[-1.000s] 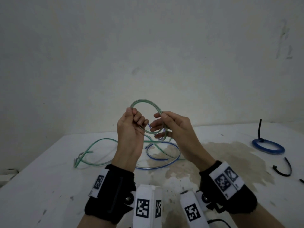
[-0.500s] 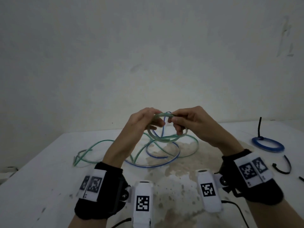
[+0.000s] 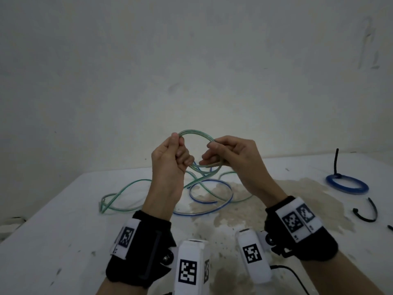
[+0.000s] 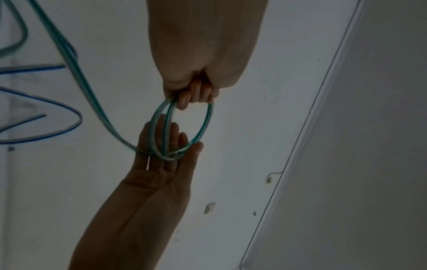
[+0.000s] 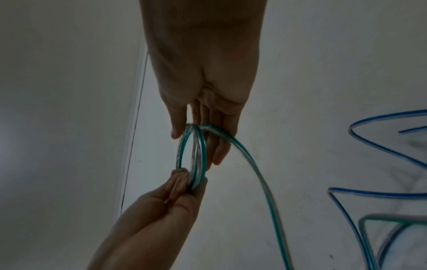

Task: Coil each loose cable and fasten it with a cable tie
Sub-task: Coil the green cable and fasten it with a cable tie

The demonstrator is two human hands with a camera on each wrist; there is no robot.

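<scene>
A green cable (image 3: pixel 194 133) is partly wound into a small coil that I hold upright above the table, between both hands. My left hand (image 3: pixel 182 154) grips the coil's left side with curled fingers (image 4: pixel 191 98). On the opposite side my right hand (image 3: pixel 212 154) pinches the coil (image 5: pixel 203 155) between thumb and fingers. The cable's uncoiled part (image 3: pixel 127 188) trails down and lies in loops on the white table (image 3: pixel 63 231). A loose blue cable (image 3: pixel 212 201) lies under my hands, tangled with the green one.
At the far right lies a coiled blue cable (image 3: pixel 346 185) fastened with a black tie whose tail sticks up. A loose black cable tie (image 3: pixel 366 213) is nearer, at the right edge. A brownish stain (image 3: pixel 234 209) covers the table's middle. A bare wall stands behind.
Both hands rose and turned the green coil from lying nearly flat to standing upright. The green slack on the table shifted.
</scene>
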